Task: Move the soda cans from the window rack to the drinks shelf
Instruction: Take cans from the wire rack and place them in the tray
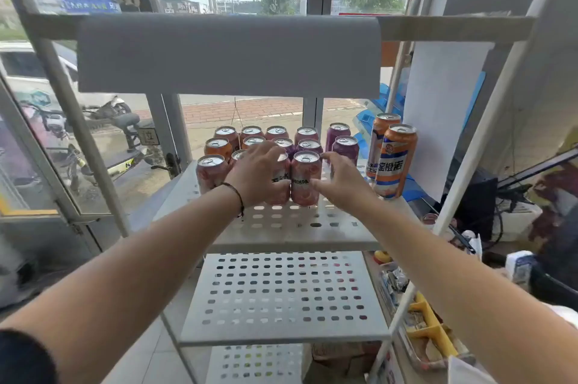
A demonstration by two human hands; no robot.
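Several soda cans stand in rows on the white perforated rack shelf (281,227) by the window: orange ones at the left, pink in the middle, purple (345,149) at the right. My left hand (258,175) wraps round a pink can (280,183) in the front row, fingers over its top and thumb across its front. Beside it stands another pink can (306,177). My right hand (342,178) reaches in at that can's right side with fingers spread; whether it touches the can is unclear.
Two taller orange-and-blue cans (394,160) stand at the shelf's right edge. A grey panel (228,55) hangs above the cans. Lower perforated shelves (281,296) lie below. Cluttered goods and a yellow tray (428,324) sit at the right; window glass is behind.
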